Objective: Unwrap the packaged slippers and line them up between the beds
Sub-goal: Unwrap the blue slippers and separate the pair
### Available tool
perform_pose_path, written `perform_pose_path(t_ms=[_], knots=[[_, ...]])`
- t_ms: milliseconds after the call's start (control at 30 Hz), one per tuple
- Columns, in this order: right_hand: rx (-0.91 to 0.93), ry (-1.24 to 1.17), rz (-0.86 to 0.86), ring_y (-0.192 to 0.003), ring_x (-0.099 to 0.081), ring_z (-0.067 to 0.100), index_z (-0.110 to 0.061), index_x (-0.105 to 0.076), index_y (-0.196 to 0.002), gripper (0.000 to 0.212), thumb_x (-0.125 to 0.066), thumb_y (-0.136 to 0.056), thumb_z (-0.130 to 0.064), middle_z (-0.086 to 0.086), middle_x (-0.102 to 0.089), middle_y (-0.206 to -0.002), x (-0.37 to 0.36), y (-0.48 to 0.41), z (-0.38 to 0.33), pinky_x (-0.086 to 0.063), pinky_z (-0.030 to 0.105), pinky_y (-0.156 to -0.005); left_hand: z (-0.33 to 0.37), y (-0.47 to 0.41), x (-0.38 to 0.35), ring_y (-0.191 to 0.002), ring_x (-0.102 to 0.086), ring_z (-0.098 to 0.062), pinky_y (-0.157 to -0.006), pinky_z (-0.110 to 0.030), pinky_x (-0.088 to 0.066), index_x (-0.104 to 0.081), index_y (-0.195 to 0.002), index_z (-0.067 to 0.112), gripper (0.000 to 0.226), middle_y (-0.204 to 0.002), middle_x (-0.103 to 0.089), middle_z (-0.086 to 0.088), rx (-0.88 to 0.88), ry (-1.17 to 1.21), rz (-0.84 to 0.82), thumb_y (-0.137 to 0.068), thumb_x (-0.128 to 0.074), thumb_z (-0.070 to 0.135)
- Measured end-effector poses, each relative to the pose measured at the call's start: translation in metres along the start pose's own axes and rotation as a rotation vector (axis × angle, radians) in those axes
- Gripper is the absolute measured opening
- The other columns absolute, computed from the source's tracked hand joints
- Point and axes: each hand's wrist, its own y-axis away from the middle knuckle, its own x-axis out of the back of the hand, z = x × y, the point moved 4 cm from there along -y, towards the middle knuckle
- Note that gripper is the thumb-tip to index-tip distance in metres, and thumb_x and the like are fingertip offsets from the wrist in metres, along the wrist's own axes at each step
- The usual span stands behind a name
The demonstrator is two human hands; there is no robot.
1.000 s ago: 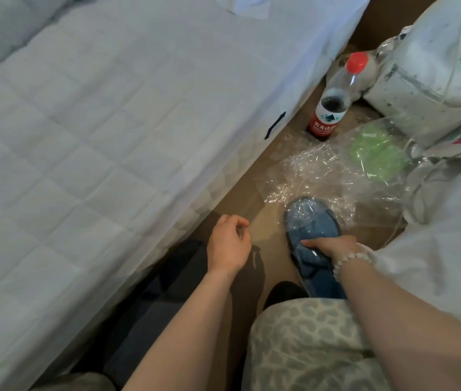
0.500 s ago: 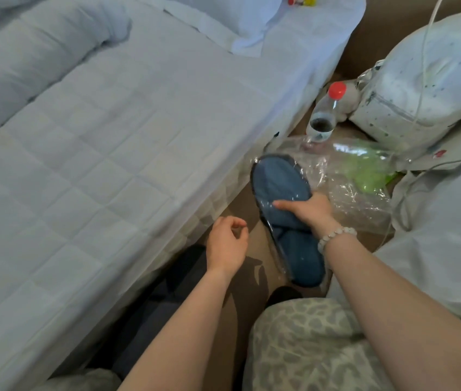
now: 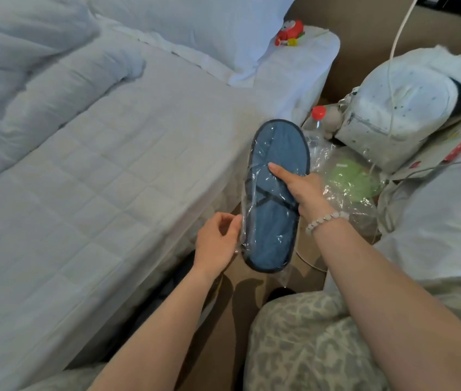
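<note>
A pair of blue slippers [image 3: 276, 204] sealed in clear plastic wrap is held up in the air between the two beds. My right hand [image 3: 301, 187] grips the pack from the right, thumb across its face. My left hand [image 3: 218, 241] pinches the loose plastic edge at the pack's lower left. On the floor behind the pack lies a second clear bag with green slippers [image 3: 349, 179] inside.
The left bed [image 3: 96, 179] with white quilted sheet, duvet and pillows runs alongside. A red-capped water bottle [image 3: 315, 122], a white backpack [image 3: 401, 114] and a white cable [image 3: 393, 52] crowd the floor ahead. A red toy [image 3: 290, 32] sits on the bed corner. My patterned knee [image 3: 308, 342] is below.
My right hand lifted the wrapped blue slippers from the floor up to chest height. My left hand moved right and took hold of the wrap's edge.
</note>
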Motion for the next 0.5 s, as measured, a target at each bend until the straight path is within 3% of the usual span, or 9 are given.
perform_pose_path(t_ms=[167, 333, 500], knots=[[-0.01, -0.091, 0.068, -0.092, -0.066, 0.022, -0.014, -0.062, -0.097, 0.056, -0.09, -0.054, -0.037, 0.005, -0.069, -0.102, 0.009, 0.008, 0.011, -0.056, 0.037, -0.084, -0.008, 0.022, 0.017, -0.083, -0.062, -0.01, -0.075, -0.021, -0.049, -0.052, -0.107, 0.026, 0.043, -0.09, -0.065, 0.004, 0.003, -0.032, -0.175, -0.073, -0.076, 0.04], [-0.065, -0.091, 0.096, -0.097, -0.063, 0.025, -0.017, -0.057, -0.096, 0.07, -0.088, -0.044, -0.052, 0.001, -0.064, -0.095, 0.012, 0.017, 0.023, -0.052, 0.041, -0.091, -0.023, 0.033, 0.029, -0.07, -0.062, -0.008, -0.067, -0.018, -0.047, -0.067, -0.081, 0.018, 0.007, -0.079, -0.07, 0.001, -0.028, -0.157, -0.156, -0.08, -0.073, 0.022], [-0.093, -0.07, 0.089, -0.098, -0.064, 0.028, -0.009, -0.059, -0.109, 0.071, -0.088, -0.054, -0.044, 0.008, -0.067, -0.105, 0.008, 0.025, 0.026, -0.053, 0.043, -0.09, -0.022, 0.036, 0.038, -0.068, -0.059, -0.005, -0.061, -0.008, -0.043, -0.069, -0.082, 0.018, 0.013, -0.078, -0.069, 0.002, -0.02, -0.114, -0.087, -0.08, -0.073, 0.03]])
